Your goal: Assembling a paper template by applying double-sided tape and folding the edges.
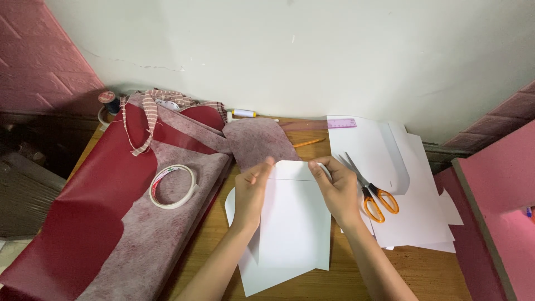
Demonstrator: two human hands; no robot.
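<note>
**Two hands folding the top edge of a white sheet**

Both hands grip one white sheet of paper (292, 223) at its upper corners. Left hand (252, 192) pinches the upper left corner, thumb on top. Right hand (334, 189) pinches the upper right corner, fingers closed over the edge. A narrow strip along the top looks folded over, though the crease is faint. This sheet lies on a wooden surface (429, 273), over another white sheet (262, 278) that pokes out below and to the left.

Just right of the right hand lie orange-handled scissors (370, 192) on a stack of white paper (415, 223). To the left, dark red material with a pale fuzzy backing (139, 239) covers the surface, with a roll of tape (173, 187) resting on it. A pink ruler (341, 123) and a pencil (308, 142) lie near the wall.
</note>
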